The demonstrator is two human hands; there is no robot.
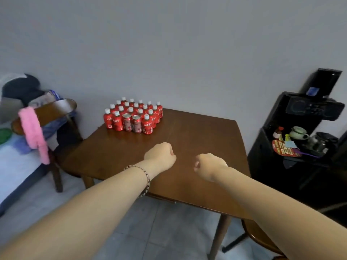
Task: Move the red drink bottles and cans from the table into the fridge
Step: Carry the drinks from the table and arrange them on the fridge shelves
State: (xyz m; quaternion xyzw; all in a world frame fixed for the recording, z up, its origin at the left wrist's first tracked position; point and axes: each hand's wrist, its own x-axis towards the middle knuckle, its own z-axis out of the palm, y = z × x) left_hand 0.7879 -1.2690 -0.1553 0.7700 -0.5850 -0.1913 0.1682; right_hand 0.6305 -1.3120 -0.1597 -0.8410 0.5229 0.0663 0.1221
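The person is at the very start of the job. All the drinks are on the surface [197,132], and none has been picked up yet.

The left hand [160,154] is curled into a fist and holds nothing. The right hand [210,166] is a fist too, and it is also empty. Both hands hang over the middle of the surface, just beside each other. The drinks are farther away.

The red bottles [131,111] stand packed close together at the far left corner, near the wall. Two red cans [132,122] stand in the front row, with a bottle touching them on each side.

Every bottle stands straight up with its white cap on top, so its long side runs up and down. The cans stand up too, with their shiny tops facing up. Nothing is tipped over.

Next, the person will likely need to uncurl a fist, reach forward and to the left, and take a drink from the front row. Gripping one around its side should work best. The drinks are packed tight, so lifting one straight up should keep the others from falling.

No fridge shows for sure. A black stand [281,166] with a teapot on it is on the right.
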